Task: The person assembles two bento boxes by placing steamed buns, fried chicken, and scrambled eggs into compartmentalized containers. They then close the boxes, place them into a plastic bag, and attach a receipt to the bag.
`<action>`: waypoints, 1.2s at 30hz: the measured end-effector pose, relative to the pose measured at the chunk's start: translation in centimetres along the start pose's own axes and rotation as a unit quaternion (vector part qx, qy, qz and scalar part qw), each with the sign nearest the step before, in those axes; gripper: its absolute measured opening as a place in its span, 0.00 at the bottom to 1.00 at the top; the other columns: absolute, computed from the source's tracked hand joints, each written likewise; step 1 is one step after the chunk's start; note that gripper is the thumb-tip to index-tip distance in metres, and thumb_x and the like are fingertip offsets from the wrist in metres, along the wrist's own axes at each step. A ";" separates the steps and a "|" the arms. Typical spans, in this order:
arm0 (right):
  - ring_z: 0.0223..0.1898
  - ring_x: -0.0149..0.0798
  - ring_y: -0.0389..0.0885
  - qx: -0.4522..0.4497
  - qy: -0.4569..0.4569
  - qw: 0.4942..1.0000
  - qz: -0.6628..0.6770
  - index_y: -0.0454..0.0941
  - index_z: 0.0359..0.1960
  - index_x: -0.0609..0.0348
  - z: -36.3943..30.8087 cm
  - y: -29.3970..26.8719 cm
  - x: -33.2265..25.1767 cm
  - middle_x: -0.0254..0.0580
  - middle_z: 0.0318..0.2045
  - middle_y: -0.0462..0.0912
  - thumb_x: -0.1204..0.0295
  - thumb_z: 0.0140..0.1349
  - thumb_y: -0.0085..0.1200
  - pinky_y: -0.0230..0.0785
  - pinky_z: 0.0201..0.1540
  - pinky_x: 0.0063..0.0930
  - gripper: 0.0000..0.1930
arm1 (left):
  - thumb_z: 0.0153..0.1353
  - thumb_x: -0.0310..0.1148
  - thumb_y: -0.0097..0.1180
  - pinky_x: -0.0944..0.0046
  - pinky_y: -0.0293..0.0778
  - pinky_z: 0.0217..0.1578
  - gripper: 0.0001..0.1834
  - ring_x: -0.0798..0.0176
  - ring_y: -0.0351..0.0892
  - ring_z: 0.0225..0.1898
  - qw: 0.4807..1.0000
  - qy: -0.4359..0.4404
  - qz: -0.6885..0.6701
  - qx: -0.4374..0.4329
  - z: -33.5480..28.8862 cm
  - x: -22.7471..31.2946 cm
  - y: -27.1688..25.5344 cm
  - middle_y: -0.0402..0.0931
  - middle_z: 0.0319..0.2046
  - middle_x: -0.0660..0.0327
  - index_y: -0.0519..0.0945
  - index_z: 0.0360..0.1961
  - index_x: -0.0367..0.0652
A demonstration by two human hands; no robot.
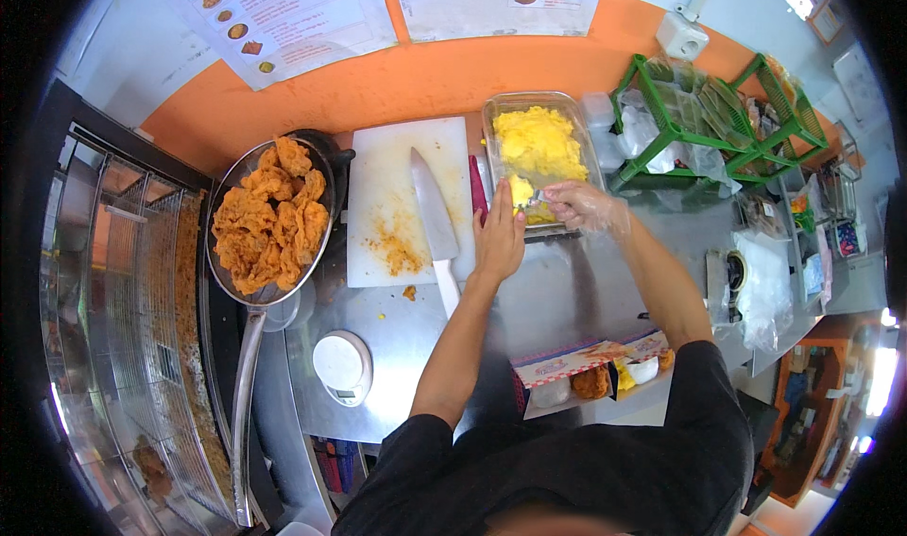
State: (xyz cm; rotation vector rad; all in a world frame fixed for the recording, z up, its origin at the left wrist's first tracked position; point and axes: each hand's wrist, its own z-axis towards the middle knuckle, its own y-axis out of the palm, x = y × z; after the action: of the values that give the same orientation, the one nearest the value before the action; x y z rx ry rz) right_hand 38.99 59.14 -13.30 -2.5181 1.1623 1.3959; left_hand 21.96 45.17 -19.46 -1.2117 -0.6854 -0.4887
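A glass dish holds yellow mashed food that looks like scrambled egg. Over its near edge, my left hand shows its back, fingers and thumb around a small yellow portion. Whatever wraps or contains that portion is hidden. My right hand, in a clear plastic glove, pinches a small metallic utensil, probably a spoon, against the portion. Left of my hands, a large knife with a white handle lies on a crumb-strewn white cutting board.
A pan of fried pieces stands left, its handle toward me. A white scale sits near the front. Close to my body is an open box with food. Green baskets of packaging stand right. A rack borders the left.
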 end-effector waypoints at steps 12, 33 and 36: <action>0.20 0.19 0.57 0.047 -0.046 0.996 0.067 0.78 0.46 0.56 -2.1 0.4 2.6 0.20 0.22 0.64 0.64 0.77 0.51 0.48 0.19 0.17 0.10 | 0.79 0.42 0.33 0.36 0.49 0.71 0.28 0.51 0.60 0.75 0.998 0.006 -0.060 0.035 0.2 0.0 0.1 0.59 0.76 0.54 0.62 0.76 0.46; 0.19 0.16 0.58 0.215 -0.177 0.960 -0.023 0.78 0.54 0.65 -24.5 4.6 3.3 0.20 0.22 0.62 0.66 0.76 0.53 0.50 0.19 0.13 0.15 | 0.64 0.37 0.61 0.39 0.65 0.61 0.29 0.51 0.76 0.59 0.999 0.020 0.024 -0.042 0.7 1.8 -5.5 0.79 0.57 0.53 0.75 0.67 0.45; 0.18 0.17 0.59 0.202 -0.144 0.967 0.055 0.78 0.54 0.66 -30.5 8.5 6.5 0.20 0.21 0.63 0.67 0.75 0.53 0.49 0.18 0.14 0.15 | 0.66 0.29 0.61 0.55 0.76 0.49 0.21 0.54 0.84 0.46 0.991 0.008 -0.100 0.086 -7.3 3.7 -8.8 0.84 0.47 0.53 0.80 0.60 0.40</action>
State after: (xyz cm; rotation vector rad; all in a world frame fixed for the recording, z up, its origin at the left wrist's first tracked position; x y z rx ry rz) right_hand 57.52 38.02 2.65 -1.9319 1.3743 1.3269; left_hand 20.20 35.70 -12.28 -0.9802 -0.8220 -0.5927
